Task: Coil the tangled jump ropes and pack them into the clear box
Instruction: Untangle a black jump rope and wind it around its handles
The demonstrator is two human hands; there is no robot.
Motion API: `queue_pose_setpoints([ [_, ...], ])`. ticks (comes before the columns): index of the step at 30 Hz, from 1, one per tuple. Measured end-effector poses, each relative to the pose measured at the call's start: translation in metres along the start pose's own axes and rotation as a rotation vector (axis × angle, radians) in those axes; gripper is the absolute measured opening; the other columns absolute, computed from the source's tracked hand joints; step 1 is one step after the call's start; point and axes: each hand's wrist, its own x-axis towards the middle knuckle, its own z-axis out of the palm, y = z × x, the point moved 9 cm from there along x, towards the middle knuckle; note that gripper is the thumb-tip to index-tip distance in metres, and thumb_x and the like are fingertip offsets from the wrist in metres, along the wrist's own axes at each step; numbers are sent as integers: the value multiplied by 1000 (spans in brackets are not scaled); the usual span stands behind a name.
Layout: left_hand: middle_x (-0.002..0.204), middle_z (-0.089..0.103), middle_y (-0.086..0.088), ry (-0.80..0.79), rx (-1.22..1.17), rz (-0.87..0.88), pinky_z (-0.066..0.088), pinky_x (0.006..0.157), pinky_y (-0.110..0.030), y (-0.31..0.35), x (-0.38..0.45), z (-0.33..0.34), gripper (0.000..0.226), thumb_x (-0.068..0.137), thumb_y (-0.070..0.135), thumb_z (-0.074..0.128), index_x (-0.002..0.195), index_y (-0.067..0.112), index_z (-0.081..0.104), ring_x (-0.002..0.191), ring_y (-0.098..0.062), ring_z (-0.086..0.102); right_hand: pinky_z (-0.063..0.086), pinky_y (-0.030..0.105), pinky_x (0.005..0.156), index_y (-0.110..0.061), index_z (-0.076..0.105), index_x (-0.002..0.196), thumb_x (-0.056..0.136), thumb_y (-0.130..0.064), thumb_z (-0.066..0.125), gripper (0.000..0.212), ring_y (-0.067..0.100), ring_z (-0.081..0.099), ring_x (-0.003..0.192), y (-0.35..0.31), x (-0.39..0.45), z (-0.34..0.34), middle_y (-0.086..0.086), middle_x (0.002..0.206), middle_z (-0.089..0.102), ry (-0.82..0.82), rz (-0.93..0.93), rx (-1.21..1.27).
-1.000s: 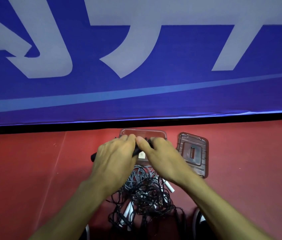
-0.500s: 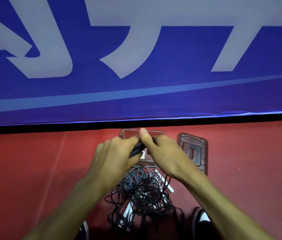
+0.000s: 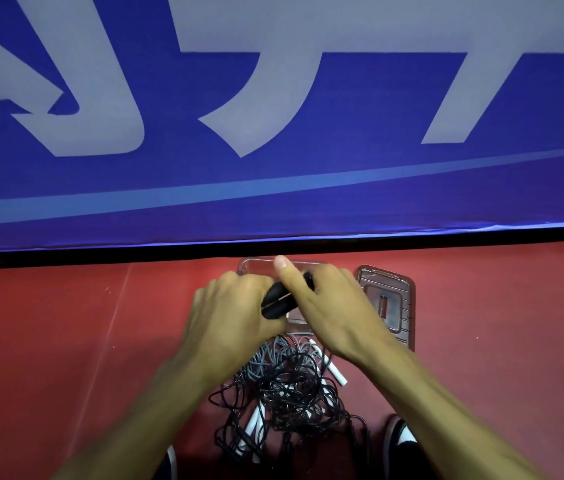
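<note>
Since a second before, my hands had drawn the black handles up and turned them, so the pair stood slanted above the clear box (image 3: 249, 263) instead of lying level across it, and my right thumb had lifted straight.

My left hand (image 3: 228, 310) was curled round the lower ends of the two black handles (image 3: 279, 299), and my right hand (image 3: 329, 306) held their upper ends, thumb stretched out over the far rim of the box. Both grips were closed on the handles. The handles lay side by side, smooth, rounded and stiff, matte like hard plastic or rubber. I judged them the right place to hold: light, rigid, sure in the palm.

The tangle of ropes (image 3: 284, 386) lay on the red floor (image 3: 66, 341) just nearer me than the box, thin black cord knotted through grey cord, with white handles (image 3: 337, 375) poking out of it. That cord looked limp, springy and light; I judged it would snag and drag its neighbours if pulled hard, so it wanted feeding out loop by loop.

The box was thin, see-through and rounded at the corners, mostly hidden under my hands. Its lid (image 3: 398, 306) lay flat just right of the box, ribbed, with a raised panel in the middle. Beyond the box hung a blue banner (image 3: 273, 202) with pale lettering.
</note>
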Motion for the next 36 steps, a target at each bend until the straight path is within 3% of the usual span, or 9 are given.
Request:
queue_pose_setpoints([
  [2, 60, 50, 1, 133, 265, 34, 27, 56, -33, 6, -4, -6, 28, 84, 50, 70, 81, 25, 58, 63, -24, 55, 59, 44, 78, -12, 77, 88, 79, -94, 17, 102, 17, 73, 77, 9, 3, 5, 1, 79, 77, -1, 38, -13],
  [5, 57, 54, 0, 83, 97, 45, 30, 49, -33, 0, -1, 0, 31, 83, 48, 73, 71, 24, 58, 54, -17, 52, 60, 43, 77, -10, 75, 85, 84, -86, 25, 91, 19, 74, 76, 7, 4, 5, 5, 77, 76, 4, -8, 34],
  [10, 64, 71, -10, -628, -780, 67, 53, 69, -31, 20, -16, 32, 18, 88, 15, 74, 73, 25, 74, 61, -18, 65, 43, 35, 52, -13, 56, 59, 95, -66, 43, 66, 14, 50, 48, -26, -8, -16, 0, 50, 57, 93, -252, -58],
  [14, 47, 55, -1, -269, -491, 22, 43, 54, -29, 8, 0, 22, 31, 82, 20, 71, 56, 15, 55, 46, -20, 52, 55, 43, 68, -14, 66, 69, 90, -82, 28, 81, 19, 67, 64, -16, -4, -17, 3, 67, 72, 136, -138, 59],
  [17, 55, 45, 1, 119, 118, 22, 28, 56, -34, 5, -1, -7, 33, 86, 39, 66, 67, 20, 48, 58, -25, 48, 42, 31, 53, -14, 54, 57, 91, -78, 30, 78, 11, 43, 45, -12, -9, -14, -8, 44, 51, 140, -1, 1],
  [19, 63, 57, 2, 209, 220, 75, 28, 58, -33, 7, -6, -12, 27, 89, 42, 66, 75, 21, 57, 65, -29, 59, 28, 27, 46, -12, 45, 52, 96, -66, 41, 69, 9, 28, 38, -7, -10, -6, -8, 37, 32, 74, 93, 74],
  [23, 70, 63, 3, 143, 105, 46, 37, 59, -34, -3, -1, -3, 19, 89, 39, 65, 80, 24, 60, 74, -28, 65, 28, 28, 47, -20, 37, 55, 100, -42, 50, 52, 8, 30, 41, -16, -5, -1, -10, 40, 35, 15, -15, 91],
  [28, 53, 60, -2, -404, -585, 11, 42, 54, -32, 0, 1, 31, 19, 78, 18, 72, 62, 16, 61, 50, -15, 55, 37, 29, 54, -16, 44, 65, 100, -48, 50, 47, 13, 44, 54, -33, -11, -13, -1, 57, 51, 72, -238, 63],
  [36, 43, 41, 2, 75, -440, -24, 31, 46, -28, 1, -2, 6, 32, 70, 30, 71, 51, 17, 49, 46, -18, 36, 54, 49, 74, 0, 61, 76, 80, -88, 34, 92, 27, 60, 65, -12, -11, 3, 15, 75, 68, 73, 56, 248],
])
